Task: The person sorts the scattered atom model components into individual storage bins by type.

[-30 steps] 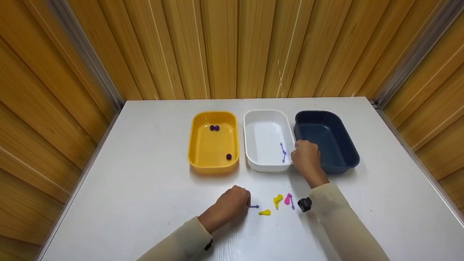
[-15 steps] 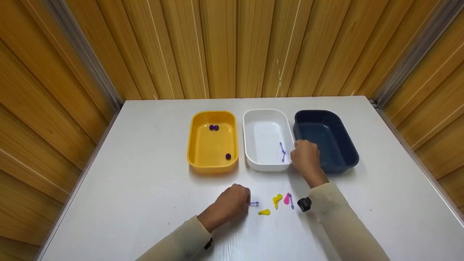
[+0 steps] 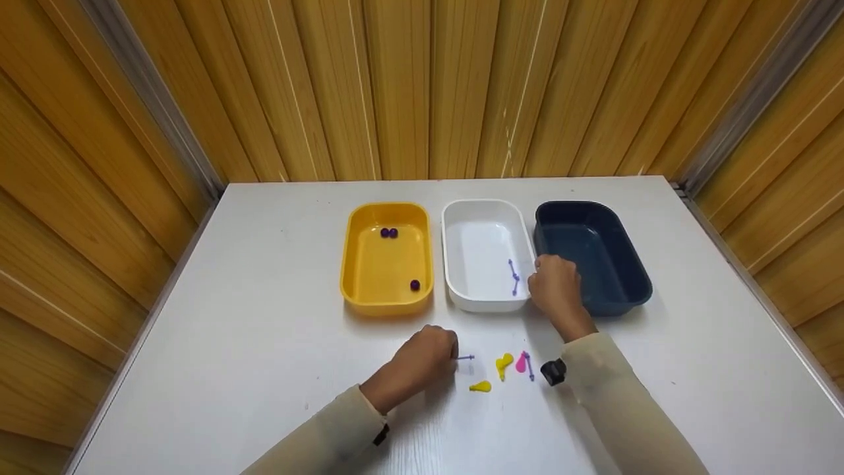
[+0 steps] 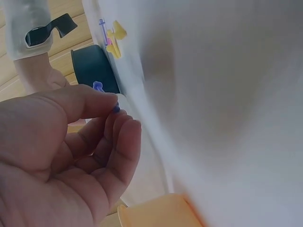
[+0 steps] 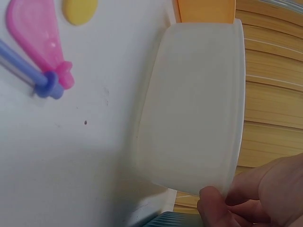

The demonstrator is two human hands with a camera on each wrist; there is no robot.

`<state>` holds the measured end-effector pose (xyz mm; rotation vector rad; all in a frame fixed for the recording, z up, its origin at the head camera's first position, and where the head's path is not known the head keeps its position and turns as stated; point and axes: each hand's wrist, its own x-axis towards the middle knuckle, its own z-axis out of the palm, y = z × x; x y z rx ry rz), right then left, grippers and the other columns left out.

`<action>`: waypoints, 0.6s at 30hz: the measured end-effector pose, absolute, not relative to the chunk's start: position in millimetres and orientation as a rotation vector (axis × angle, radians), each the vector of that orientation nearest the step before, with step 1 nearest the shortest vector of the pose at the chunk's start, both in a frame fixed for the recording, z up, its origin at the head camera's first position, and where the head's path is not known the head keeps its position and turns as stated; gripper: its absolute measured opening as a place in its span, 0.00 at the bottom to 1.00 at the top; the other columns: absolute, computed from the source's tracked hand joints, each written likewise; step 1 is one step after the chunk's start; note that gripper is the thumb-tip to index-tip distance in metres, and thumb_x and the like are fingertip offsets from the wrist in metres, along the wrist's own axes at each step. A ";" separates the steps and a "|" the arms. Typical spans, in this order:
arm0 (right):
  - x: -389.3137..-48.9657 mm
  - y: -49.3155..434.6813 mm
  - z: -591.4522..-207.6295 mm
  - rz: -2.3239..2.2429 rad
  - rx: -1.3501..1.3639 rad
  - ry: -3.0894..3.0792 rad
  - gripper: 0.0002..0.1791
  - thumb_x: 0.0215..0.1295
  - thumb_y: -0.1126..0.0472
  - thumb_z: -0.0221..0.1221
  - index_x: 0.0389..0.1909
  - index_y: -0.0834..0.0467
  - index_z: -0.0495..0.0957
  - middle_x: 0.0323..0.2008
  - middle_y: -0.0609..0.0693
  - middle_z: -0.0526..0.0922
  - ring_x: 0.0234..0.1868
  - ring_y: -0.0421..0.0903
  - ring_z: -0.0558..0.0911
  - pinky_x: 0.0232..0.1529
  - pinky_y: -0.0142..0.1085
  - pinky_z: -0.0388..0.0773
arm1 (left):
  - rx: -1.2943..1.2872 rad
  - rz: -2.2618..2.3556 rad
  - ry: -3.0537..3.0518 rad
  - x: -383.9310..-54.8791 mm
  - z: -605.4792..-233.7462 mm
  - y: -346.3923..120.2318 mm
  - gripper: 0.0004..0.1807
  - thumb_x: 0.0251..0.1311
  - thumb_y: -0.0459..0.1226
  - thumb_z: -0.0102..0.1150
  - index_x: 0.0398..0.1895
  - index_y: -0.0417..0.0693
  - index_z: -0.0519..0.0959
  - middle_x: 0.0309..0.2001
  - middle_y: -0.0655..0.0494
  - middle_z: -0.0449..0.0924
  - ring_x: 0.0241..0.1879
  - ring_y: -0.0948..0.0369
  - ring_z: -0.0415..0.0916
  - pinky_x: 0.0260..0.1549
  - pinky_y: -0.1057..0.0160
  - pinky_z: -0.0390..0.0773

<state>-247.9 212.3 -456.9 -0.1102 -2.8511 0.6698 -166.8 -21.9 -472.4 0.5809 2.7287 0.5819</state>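
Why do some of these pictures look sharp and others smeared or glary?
Head view: evenly lit and sharp, with a soft shadow under the left hand. Left wrist view: the table is a pale, out-of-focus smear. Right wrist view: the white tray looks hazy, its wall washed out.

Three views, one bench (image 3: 264, 330)
Head cam looks down from above at whole bench; both wrist cams sit v. close, low over it. All share the white tray (image 3: 486, 254) (image 5: 194, 109) & pink piece (image 3: 521, 362) (image 4: 109, 41) (image 5: 35, 40).
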 end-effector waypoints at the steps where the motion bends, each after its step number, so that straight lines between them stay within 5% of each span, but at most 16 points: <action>1: -248.3 212.2 -457.0 0.662 -0.106 -2.845 0.09 0.60 0.73 0.54 0.21 0.64 0.74 0.26 0.64 0.80 0.37 0.65 0.83 0.37 0.57 0.77 | 0.592 0.578 2.739 -167.0 -472.3 -21.7 0.02 0.59 0.31 0.67 0.33 0.46 0.85 0.29 0.57 0.80 0.30 0.64 0.70 0.33 0.67 0.76; 6: -249.0 212.5 -457.7 0.640 -0.077 -2.815 0.20 0.56 0.74 0.53 0.13 0.53 0.57 0.17 0.54 0.67 0.31 0.62 0.81 0.31 0.55 0.74 | 0.604 0.568 2.764 -169.2 -470.8 -19.5 0.02 0.59 0.32 0.66 0.33 0.47 0.86 0.29 0.57 0.80 0.30 0.64 0.70 0.35 0.66 0.77; 18: -248.3 213.7 -457.7 0.638 -0.088 -2.842 0.12 0.58 0.72 0.54 0.18 0.61 0.69 0.26 0.65 0.81 0.39 0.69 0.84 0.39 0.59 0.77 | 0.578 0.604 2.745 -176.1 -463.8 -17.0 0.03 0.60 0.32 0.66 0.36 0.45 0.86 0.30 0.56 0.80 0.30 0.62 0.71 0.35 0.66 0.77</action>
